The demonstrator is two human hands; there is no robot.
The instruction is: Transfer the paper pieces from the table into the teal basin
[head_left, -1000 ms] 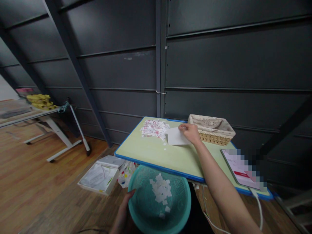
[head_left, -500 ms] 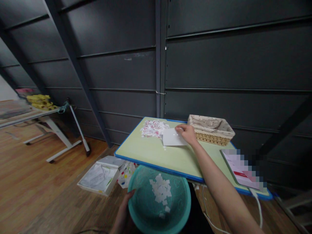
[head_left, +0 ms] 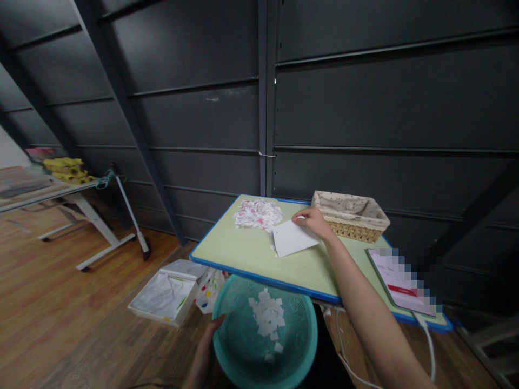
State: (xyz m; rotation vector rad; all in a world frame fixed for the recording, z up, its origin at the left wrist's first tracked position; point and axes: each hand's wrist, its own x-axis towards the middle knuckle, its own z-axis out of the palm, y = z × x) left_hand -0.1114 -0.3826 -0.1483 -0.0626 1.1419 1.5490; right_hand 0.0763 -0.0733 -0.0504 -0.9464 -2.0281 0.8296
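The right hand [head_left: 313, 221] is closed in a pinch on the far edge of a white card [head_left: 294, 239], thumb and fingers together with the card between them. The card is over the pale yellow table [head_left: 239, 251], just beside a heap of paper scraps [head_left: 257, 214] — white, with reddish marks — on the left part of the top. Whether the card lies fully flat or is slightly raised, I cannot tell. The left hand [head_left: 208, 337] grips the left rim of a green basket [head_left: 313, 337] below the near table edge; the thumb is over the rim, while the other fingers are hidden. Small white paper pieces [head_left: 267, 316] lie inside the green basket, mostly gathered in one cluster. A cloth-lined woven box [head_left: 359, 232] stands on the table just beyond the right hand. A tablet [head_left: 391, 275] lies near the right end, its white cable [head_left: 430, 340] hanging over the edge. On the floor at left — an open carton [head_left: 184, 309], with a spotted bag [head_left: 208, 292] beside it.
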